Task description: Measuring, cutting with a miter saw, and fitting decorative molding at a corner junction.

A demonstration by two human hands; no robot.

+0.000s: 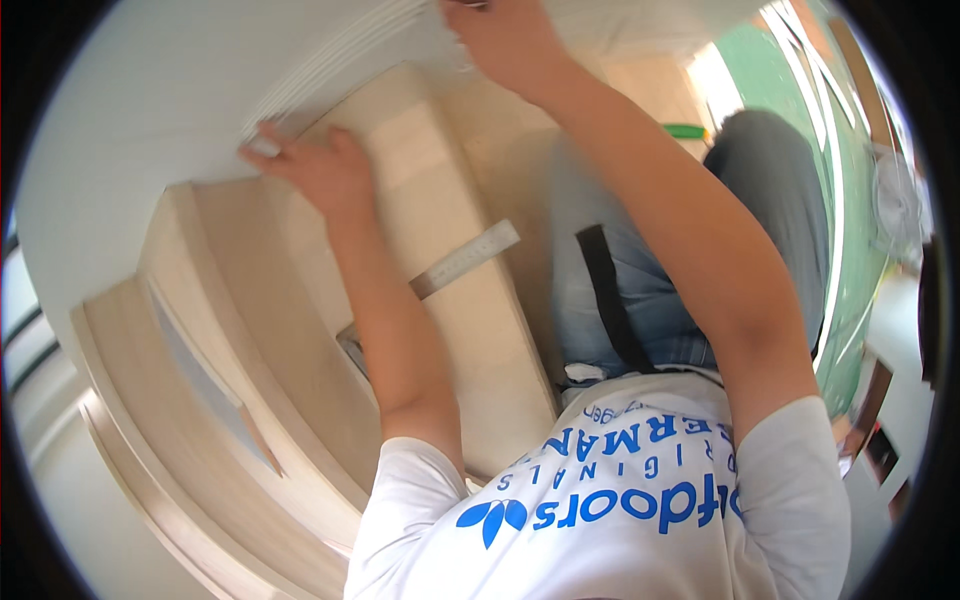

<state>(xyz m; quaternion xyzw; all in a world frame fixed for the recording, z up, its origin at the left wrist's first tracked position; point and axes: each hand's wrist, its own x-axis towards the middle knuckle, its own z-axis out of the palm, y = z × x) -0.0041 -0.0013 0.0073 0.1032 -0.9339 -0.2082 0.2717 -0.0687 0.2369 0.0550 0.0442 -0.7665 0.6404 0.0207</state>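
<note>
Hands were both up on the large white panel (pixel 170 90), which leaned over the stacked pale wooden boards (pixel 300 290) in front of you. Your left hand (pixel 315 165) pressed on its lower edge with fingers bent, thumb under the rim. Your right hand (pixel 505 40) reached its upper edge; how far it closed I cannot tell. A metal ruler (pixel 465 260) lay on the boards between your forearms.

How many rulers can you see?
1. A metal ruler lies slanted on the pale wooden board, between the left hand and the right hand. Others could be hidden under the arms.
</note>
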